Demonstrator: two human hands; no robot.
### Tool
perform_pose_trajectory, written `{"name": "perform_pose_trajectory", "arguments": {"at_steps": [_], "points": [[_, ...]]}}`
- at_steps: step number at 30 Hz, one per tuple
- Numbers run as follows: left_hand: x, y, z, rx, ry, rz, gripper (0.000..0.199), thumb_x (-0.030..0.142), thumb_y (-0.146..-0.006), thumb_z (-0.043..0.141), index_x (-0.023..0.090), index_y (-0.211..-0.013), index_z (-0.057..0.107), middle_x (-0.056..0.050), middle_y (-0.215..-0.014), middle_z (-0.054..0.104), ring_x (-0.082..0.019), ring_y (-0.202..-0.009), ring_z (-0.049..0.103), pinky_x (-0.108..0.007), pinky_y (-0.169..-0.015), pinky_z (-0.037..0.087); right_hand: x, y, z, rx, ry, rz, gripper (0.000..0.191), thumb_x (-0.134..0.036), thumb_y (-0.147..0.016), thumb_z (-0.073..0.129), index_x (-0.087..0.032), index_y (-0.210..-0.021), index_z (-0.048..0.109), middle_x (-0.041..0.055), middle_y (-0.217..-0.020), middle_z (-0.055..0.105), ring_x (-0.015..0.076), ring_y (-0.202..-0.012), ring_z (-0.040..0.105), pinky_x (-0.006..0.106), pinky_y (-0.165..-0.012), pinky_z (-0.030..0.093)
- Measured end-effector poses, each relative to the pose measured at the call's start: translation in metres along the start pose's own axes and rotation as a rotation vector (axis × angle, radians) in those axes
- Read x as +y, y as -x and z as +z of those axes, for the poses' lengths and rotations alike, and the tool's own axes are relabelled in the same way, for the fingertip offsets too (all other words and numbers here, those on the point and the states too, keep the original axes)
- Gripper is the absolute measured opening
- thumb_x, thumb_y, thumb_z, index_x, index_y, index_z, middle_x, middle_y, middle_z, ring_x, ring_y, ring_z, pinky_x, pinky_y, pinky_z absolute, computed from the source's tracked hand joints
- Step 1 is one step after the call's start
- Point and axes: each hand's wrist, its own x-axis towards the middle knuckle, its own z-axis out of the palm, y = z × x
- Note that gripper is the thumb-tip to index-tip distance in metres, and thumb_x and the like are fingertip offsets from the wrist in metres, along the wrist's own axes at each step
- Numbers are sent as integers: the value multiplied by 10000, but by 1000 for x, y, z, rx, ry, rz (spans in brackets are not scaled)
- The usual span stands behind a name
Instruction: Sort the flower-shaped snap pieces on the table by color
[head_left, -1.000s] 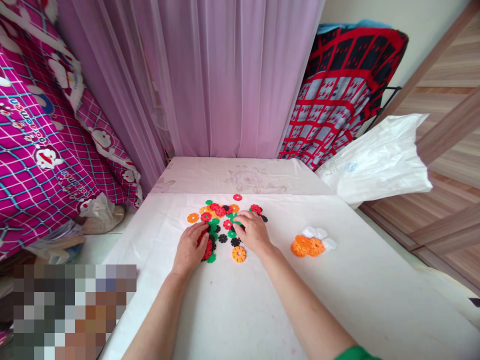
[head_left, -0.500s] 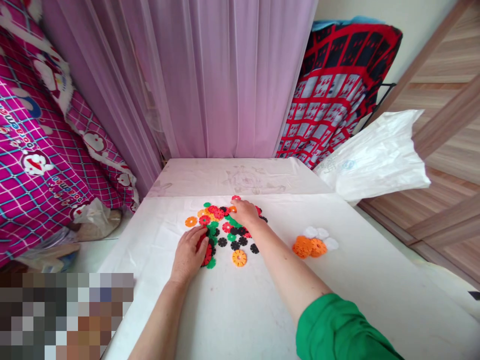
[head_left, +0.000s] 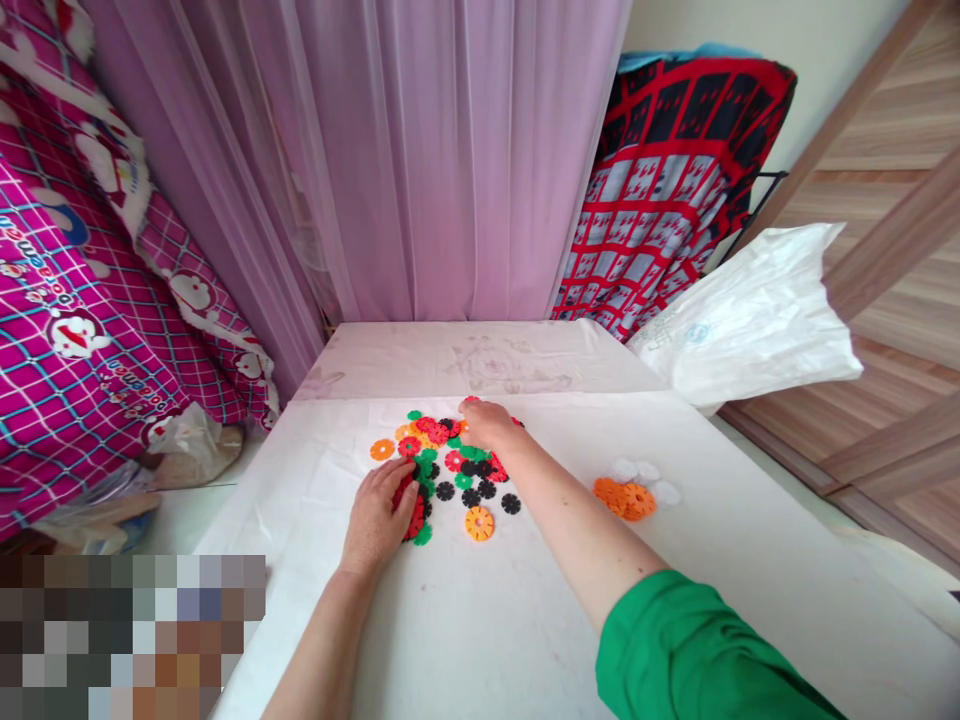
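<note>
Discs (head_left: 453,461) in red, green, black and orange, round and mostly lying flat, cluster on the white-covered surface (head_left: 480,630). Beside it is a white bag (head_left: 765,310), its inside hidden. The left hand (head_left: 379,510) arches over red discs (head_left: 417,517), forearm (head_left: 322,640) angled inward; the right hand (head_left: 487,427) bends down at the cluster's far side. Whether either grasps one, I cannot tell.

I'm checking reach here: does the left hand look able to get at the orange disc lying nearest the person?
Probably yes: the left hand is close by, and nothing lies on the orange disc. Red discs and a green disc lie between, but the hand could likely pass over.
</note>
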Motion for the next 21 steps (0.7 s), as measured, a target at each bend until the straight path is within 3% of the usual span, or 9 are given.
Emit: {"name": "perform_pose_trajectory", "arguments": {"at_steps": [4, 8, 11, 15, 21], "points": [[-1, 0, 1, -5, 0, -5, 376, 420, -906, 464, 219, -1118, 700, -75, -1194, 702, -247, -1145, 615, -470, -1047, 465, 4, 11, -7, 74, -7, 32, 498, -308, -768, 672, -171, -1236, 570, 129, -1137, 692, 264, -1055, 641, 334, -866, 463], [-1, 0, 1, 6, 3, -7, 374, 423, -905, 466, 223, -1117, 700, -74, -1203, 697, -249, -1153, 609, -471, -1046, 466, 8, 55, -8, 228, -124, 67, 487, -333, -816, 613, -199, -1277, 531, 90, -1151, 684, 229, -1033, 638, 322, -872, 453], [-1, 0, 1, -6, 4, -1, 377, 421, -903, 464, 218, -1117, 699, -78, -1204, 697, -252, -1150, 611, -474, -1044, 467, 6, 103, 9, 319, -289, -43, 300, -255, -779, 636, -234, -1078, 630, 39, -1074, 699, 199, -990, 634, 294, -860, 454], [1, -1, 0, -27, 2, -1, 381, 411, -900, 460, 210, -1122, 694, -83, -1222, 689, -254, -1150, 612, -473, -1042, 465, -2, 151, 40, 359, -337, -142, 293, -189, -745, 653, -233, -1034, 636, 42, -1040, 695, 204, -968, 622, 313, -872, 454], [2, -1, -2, -37, -6, 0, 390, 414, -903, 449, 205, -1128, 690, -89, -1232, 683, -257, -1151, 611, -482, -1047, 459, -10, 160, 52, 340, -260, -156, 244, -172, -732, 658, -215, -971, 636, 51, -994, 675, 220, -969, 592, 332, -882, 438]]}}
